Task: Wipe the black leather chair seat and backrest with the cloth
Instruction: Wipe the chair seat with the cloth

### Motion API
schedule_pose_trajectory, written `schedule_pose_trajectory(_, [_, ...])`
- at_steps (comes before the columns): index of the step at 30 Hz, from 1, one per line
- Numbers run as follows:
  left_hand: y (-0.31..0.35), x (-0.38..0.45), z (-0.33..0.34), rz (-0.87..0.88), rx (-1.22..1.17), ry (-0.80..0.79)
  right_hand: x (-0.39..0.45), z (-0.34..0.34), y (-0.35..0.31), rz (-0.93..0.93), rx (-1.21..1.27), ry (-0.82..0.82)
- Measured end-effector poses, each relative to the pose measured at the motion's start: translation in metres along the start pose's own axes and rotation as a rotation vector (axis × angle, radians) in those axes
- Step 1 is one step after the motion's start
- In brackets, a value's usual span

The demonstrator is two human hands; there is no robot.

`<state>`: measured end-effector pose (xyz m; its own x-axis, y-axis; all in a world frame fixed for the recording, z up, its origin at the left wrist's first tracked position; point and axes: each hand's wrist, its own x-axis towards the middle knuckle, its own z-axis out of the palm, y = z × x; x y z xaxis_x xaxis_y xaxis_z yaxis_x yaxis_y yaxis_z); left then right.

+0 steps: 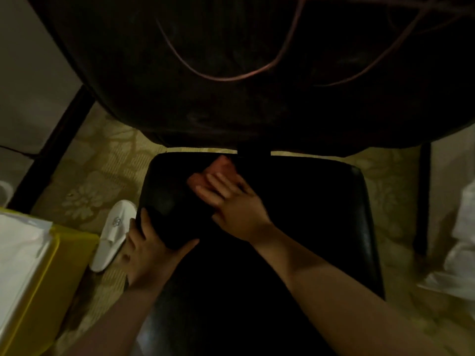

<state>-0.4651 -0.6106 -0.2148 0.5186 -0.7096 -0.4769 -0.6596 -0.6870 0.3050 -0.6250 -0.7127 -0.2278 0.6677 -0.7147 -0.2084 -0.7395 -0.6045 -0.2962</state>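
Right hand [228, 199] flat, fingers straight, pressing a reddish cloth [218, 170] onto the black chair seat [321, 201] near its rear edge, just below the backrest [205, 73]. Left hand [146, 250] gripping the seat's left front corner, thumb on top. White slipper [113, 235] on patterned floor [90, 181] beside the seat.

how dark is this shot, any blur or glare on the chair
Head view: very dim, the backrest nearly black with detail lost; the seat shows only faint sheen along its right edge; the right hand on the cloth is motion-blurred; the left hand gripping the seat's left edge is sharper; wide-angle bending curves the edges.
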Motion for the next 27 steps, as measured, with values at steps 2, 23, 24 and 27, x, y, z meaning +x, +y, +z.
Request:
schedule_pose_trajectory(2, [-0.002,0.005,0.001,0.028,-0.015,-0.015,-0.012,-0.011,0.035,0.257,-0.037,0.065])
schedule_pose_trajectory(23, [-0.094,0.036,-0.037,0.298,-0.293,-0.279,0.057,0.018,-0.082,-0.038,0.035,0.119])
schedule_pose_trajectory(24, [-0.093,0.035,-0.04,0.301,-0.292,-0.29,0.051,0.006,-0.068,0.145,0.117,0.137])
schedule_pose_trajectory(27, [-0.089,0.032,-0.047,0.285,-0.259,-0.343,0.034,-0.021,-0.042,0.358,0.186,0.075])
